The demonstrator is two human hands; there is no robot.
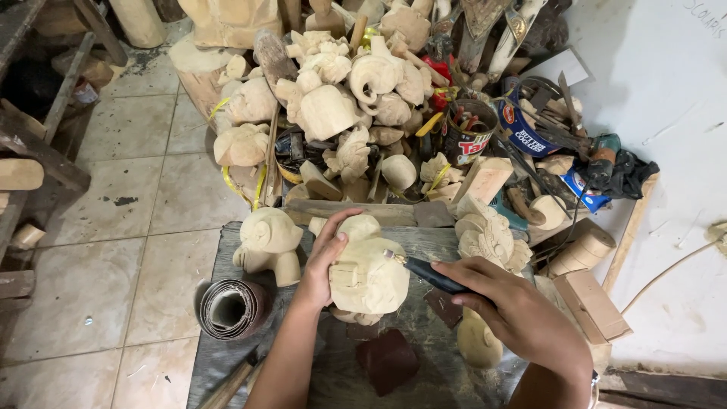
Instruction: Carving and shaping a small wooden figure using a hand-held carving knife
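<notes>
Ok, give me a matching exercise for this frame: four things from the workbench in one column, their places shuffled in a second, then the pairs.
Things:
1. pale carving
2. rotary tool
3. sandpaper roll
4. dark red block

Places:
A. between the two forearms, nearest the camera
B. steadied by the left hand
C. bench's left edge
D. gripped in the right hand

Pairs: 1-B, 2-D, 3-C, 4-A
</notes>
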